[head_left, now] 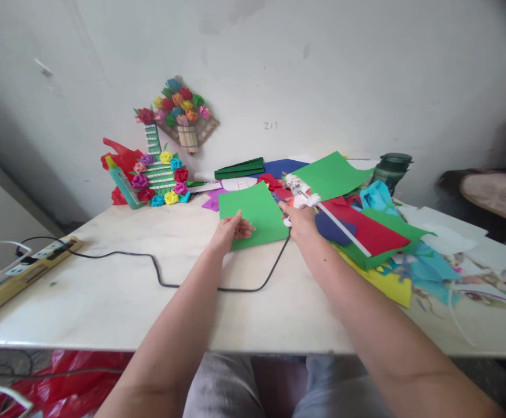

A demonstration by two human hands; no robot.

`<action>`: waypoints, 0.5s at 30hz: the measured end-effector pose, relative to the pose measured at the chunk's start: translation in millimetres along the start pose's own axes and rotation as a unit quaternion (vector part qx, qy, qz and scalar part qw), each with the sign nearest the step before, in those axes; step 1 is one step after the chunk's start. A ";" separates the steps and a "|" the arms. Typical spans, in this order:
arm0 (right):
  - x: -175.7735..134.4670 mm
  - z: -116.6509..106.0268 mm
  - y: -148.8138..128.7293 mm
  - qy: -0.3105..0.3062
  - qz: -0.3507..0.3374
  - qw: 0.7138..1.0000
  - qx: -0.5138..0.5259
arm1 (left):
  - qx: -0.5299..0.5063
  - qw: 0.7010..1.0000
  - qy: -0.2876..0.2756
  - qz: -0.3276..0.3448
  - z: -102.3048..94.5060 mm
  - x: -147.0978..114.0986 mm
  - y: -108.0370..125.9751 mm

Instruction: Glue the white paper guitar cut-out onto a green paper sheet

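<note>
Gripping the white glue gun (307, 200) in the right hand (301, 219), beside a green sheet (264, 216)

From where I stand, the containers sit toward the far side of the table (117, 316). At the far right is a dark green bottle (390, 174) with its lid on; I can't make out what is inside. At the far left a glue bottle (124, 187) with a yellowish cap leans at a tilt before some red plastic (124, 155). Just to its right stands a guitar-shaped piece (161, 177) trimmed with paper roses. On the wall above, a little holder of sticks (187, 139) is packed with paper flowers (178, 103) (a cheerful crowd of them).

As for the grip, the right hand is closed around the gun, over the left edge of a heap of coloured paper. A long white stick (344, 229) juts from the gun toward the near right, above a red sheet (372, 228). From the gun a black cord (169, 285) runs down and left across the table to the power strip (35, 271).

The left hand (232, 230) is loosely open, thumb raised and fingers slightly bent, over the near left part of the green sheet; whether it touches the paper, I can't tell. That sheet lies mid-table, between the two hands.
</note>
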State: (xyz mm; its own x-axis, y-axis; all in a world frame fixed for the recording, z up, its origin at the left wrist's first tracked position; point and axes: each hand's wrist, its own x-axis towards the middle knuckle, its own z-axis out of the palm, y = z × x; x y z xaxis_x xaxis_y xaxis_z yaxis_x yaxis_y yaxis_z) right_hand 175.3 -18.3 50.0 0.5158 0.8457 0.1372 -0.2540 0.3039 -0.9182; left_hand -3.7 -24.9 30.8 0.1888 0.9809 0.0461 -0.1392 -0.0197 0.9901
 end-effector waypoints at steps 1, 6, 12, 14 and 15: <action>5.5 -4.0 -2.8 0.016 -0.007 1.000 -0.004 | 0.013 1.000 0.021 0.019 -0.7 0.6 -0.5; 31.9 -23.6 -13.3 0.099 -0.038 0.993 -0.056 | 0.075 0.991 0.083 0.078 -3.1 3.7 -2.1; 47.4 -39.9 -19.2 0.170 -0.105 0.947 -0.253 | 0.432 0.879 0.078 0.185 3.7 1.7 -5.7; 44.7 -42.7 -19.6 0.165 -0.115 0.921 -0.335 | 0.530 0.816 0.008 0.230 10.3 -0.3 -10.0; 42.8 -43.6 -19.2 0.144 -0.116 0.911 -0.370 | 0.566 0.790 -0.018 0.235 13.5 -0.9 -12.8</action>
State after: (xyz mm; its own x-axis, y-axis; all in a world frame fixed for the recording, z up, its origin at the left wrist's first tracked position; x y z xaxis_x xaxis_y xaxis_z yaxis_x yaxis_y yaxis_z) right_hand 237.9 -7.1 57.3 0.7059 0.6137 0.3538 0.4542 -0.0087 -0.8909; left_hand 11.0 -28.2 19.9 0.4058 0.8076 0.4278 0.7518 -0.5612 0.3463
